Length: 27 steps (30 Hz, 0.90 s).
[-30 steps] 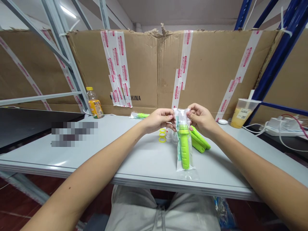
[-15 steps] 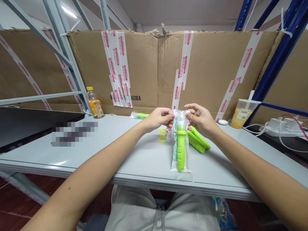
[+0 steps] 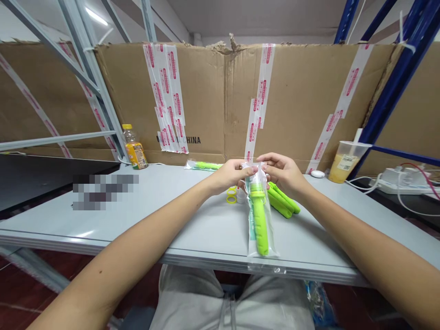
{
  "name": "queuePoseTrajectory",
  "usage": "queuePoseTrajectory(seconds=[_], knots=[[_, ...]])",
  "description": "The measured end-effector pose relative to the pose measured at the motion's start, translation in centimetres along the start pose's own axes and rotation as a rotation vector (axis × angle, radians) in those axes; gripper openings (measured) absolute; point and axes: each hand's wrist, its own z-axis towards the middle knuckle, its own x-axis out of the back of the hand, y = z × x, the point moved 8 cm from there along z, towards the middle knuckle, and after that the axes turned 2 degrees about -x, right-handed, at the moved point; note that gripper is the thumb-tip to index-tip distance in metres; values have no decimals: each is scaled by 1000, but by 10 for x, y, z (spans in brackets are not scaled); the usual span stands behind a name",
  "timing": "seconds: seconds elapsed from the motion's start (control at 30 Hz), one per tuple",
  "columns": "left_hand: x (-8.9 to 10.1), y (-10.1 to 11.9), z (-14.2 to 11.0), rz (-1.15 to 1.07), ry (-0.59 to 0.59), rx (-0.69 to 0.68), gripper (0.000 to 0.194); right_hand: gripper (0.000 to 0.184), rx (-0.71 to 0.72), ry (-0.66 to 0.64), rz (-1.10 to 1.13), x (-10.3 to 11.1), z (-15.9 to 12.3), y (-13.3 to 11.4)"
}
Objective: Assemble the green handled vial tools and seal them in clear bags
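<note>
My left hand (image 3: 229, 176) and my right hand (image 3: 282, 174) both pinch the top edge of a clear plastic bag (image 3: 261, 215) above the grey table (image 3: 103, 215). Inside the bag hangs a bright green handle-shaped piece (image 3: 259, 220), with its lower end near the table's front edge. Just behind my right hand lie two more green pieces (image 3: 283, 201). Yellow rings (image 3: 231, 196) and a small white part sit under my left hand.
Another bagged green piece (image 3: 202, 165) lies at the back by the taped cardboard wall (image 3: 213, 96). An orange drink bottle (image 3: 134, 149) stands at back left. A lidded cup (image 3: 347, 160), a white puck (image 3: 317, 173) and a power strip (image 3: 402, 179) are on the right.
My hands have come closer together at the bag's mouth and lowered a little. The bag with the green piece has swung toward me, its lower end now nearer the table's front edge.
</note>
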Motion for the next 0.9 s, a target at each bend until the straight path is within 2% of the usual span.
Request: queuePoseTrajectory(seconds=[0.1, 0.43, 0.63, 0.73, 0.83, 0.9], knots=[[-2, -3, 1, -19, -39, -5, 53, 30, 15, 33, -4, 3, 1, 1], [7, -6, 4, -106, -64, -48, 40, 32, 33, 63, 13, 6, 3, -3], [16, 5, 3, -161, 29, -13, 36, 32, 31, 60, -11, 5, 2, -3], [12, 7, 0, -93, 51, -1, 41, 37, 23, 15, 12, -2, 1, -1], [5, 6, 0, -3, 23, 19, 39, 44, 17, -27, 53, -11, 0, 1], [10, 8, 1, 11, 35, 23, 34, 46, 8, -15, 55, -11, 0, 2]])
